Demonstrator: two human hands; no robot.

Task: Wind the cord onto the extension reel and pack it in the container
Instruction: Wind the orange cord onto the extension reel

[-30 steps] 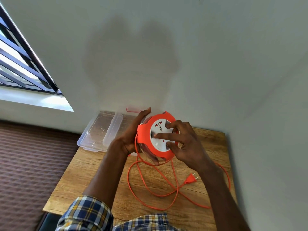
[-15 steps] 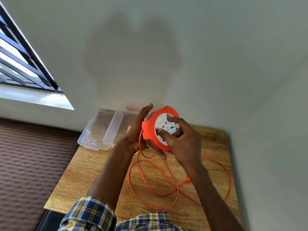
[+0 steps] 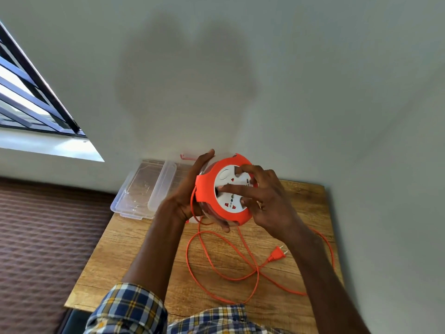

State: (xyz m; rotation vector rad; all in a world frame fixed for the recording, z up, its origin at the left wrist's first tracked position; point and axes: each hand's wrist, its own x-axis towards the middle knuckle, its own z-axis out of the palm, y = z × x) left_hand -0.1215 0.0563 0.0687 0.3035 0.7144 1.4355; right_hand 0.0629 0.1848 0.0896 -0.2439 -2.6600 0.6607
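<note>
From the head view, the left hand (image 3: 190,189) grips the round orange plastic extension reel (image 3: 224,191) from behind, above the wooden worktop (image 3: 134,249); the right hand (image 3: 267,201) has its fingers (image 3: 231,188) spread on the white socket face. Below the fingers, the loose orange cord (image 3: 209,261) loops and could snag or knot if wound fast. The clear plastic container (image 3: 144,189) sits left of them.

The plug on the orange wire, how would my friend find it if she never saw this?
Start at the wooden table against the wall. Loops of orange cord lie on its near part, below the orange reel held in the two hands. The plug is at the cord's loose end, on the right: a chunky orange tip with metal prongs.
</note>
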